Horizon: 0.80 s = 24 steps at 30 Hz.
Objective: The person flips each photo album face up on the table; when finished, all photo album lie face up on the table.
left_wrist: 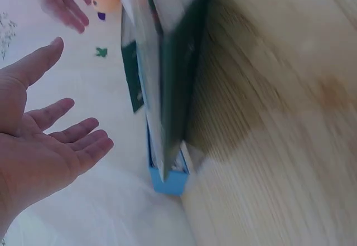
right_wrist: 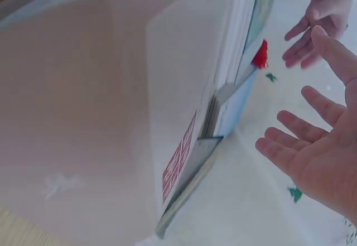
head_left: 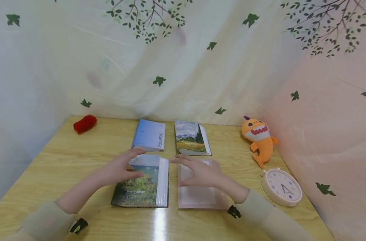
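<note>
Both hands hover with fingers spread and hold nothing. In the head view my left hand is over a photo album with a painted garden cover. My right hand is above a pale pink album beside it. Behind them lie a blue album marked POLAROID and an album with a landscape painting. The left wrist view shows the left hand apart from the dark green edge of an album. In the right wrist view the right hand is clear of the pink album.
A red yarn bundle lies at the table's back left. On the right are an orange shark plush and a round pink clock. A white curtain with leaf and bird prints hangs behind the wooden table.
</note>
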### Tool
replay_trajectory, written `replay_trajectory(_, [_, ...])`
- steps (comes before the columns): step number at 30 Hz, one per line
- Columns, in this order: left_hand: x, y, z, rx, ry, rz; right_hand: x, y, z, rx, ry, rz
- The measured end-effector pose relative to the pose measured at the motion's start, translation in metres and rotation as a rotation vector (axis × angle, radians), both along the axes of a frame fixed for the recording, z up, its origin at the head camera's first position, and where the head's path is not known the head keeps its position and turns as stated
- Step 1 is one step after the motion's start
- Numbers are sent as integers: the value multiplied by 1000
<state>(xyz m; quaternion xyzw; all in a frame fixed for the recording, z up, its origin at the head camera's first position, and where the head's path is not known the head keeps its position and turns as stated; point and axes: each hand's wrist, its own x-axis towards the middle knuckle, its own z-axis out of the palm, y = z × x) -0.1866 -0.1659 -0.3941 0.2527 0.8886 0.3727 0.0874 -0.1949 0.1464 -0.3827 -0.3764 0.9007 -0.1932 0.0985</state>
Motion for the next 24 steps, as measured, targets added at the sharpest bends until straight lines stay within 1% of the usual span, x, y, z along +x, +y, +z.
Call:
replay_trajectory(1, [2,5,1,-19,22,2,-1,4,1,3,18,-12])
replay_trajectory(3, [6,15,2,-40,44,6,-2,12,0,-2,38,-40])
replay_trajectory(6, [11,30,2,-58,75,14,-5,24,0,-64,11,-78])
replay_trajectory(8, [13,40,2,-44,88,18,-8,33,-2,-124,-31,-97])
replay_trajectory(10, [15,51,3,-19,97,16,-10,41,-3,-157,-52,-119])
replay_trajectory(14, [19,71,3,25,81,12,-15,55,-8,-170,-49,-171])
replay_trajectory(17, [22,84,0,30,50,10,-20,66,-12,-178,-38,-207])
replay_trajectory(21, [23,97,-8,18,38,-15,-26,85,-16,-186,-24,-260])
replay_trajectory(24, [21,104,-16,3,53,-42,-31,97,-20,-185,-30,-296])
